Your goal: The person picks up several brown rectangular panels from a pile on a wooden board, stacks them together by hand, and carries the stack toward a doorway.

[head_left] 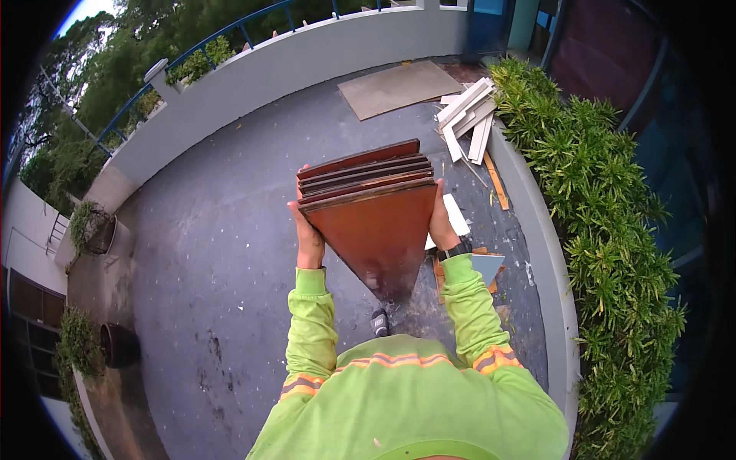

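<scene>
Between my two hands I hold a stack of reddish-brown boards, upright in front of my body. Several dark board edges show along its top, and the broad face of the nearest board narrows downward toward my feet. My left hand presses on the stack's left side, fingers curled round its far edge. On the right side, my right hand grips the stack, a dark watch on that wrist. The stack's lower end hangs above the floor near my shoe.
White boards lie piled beside the planter wall at the far right, near a flat grey-brown sheet. Board scraps lie by my right forearm. Green shrubs line the right; a pot stands left. A low wall closes the back.
</scene>
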{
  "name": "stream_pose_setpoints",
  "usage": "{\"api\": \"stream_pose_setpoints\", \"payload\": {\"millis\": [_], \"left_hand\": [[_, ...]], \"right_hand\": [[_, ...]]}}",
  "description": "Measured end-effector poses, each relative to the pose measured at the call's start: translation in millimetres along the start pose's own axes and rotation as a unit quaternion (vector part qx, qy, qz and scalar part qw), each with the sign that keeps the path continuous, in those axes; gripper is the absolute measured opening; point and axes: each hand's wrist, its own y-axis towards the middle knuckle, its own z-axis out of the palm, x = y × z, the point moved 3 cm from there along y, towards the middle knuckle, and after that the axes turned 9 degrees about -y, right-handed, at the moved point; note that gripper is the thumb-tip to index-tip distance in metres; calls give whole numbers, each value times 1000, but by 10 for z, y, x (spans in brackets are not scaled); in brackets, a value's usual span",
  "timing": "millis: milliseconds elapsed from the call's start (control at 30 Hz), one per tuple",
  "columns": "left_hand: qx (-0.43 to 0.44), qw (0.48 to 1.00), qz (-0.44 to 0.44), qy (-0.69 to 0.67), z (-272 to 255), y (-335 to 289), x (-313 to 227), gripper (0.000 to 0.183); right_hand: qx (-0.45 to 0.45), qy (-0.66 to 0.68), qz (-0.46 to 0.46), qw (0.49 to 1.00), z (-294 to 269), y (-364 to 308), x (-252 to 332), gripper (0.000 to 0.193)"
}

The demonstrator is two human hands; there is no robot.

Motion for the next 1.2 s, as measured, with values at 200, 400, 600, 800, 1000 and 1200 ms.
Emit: {"api": "stream_pose_setpoints", "payload": {"millis": [200, 400, 600, 800, 1000, 1200], "left_hand": [[-41, 999, -33, -10, 105, -123, -17, 86], [-10, 1000, -26, 13, 155, -561, -160, 103], [14, 999, -12, 31, 408, -843, -338, 109], [-35, 998, -25, 36, 294, -843, -312, 104], [-2, 999, -15, 45, 421, -1118, -396, 113], [37, 997, -33, 61, 540, -1017, -462, 116]], "right_hand": [[-32, -17, 9, 999, -40, -80, -10, 74], [24, 27, -40, 999, 77, -491, 116, 73], [-13, 2, -38, 999, 58, -826, 163, 76], [3, -1, -22, 1000, -62, -864, -73, 78], [-11, 0, -40, 999, -95, -1168, -137, 79], [-19, 7, -45, 999, 115, -997, 207, 75]]}}
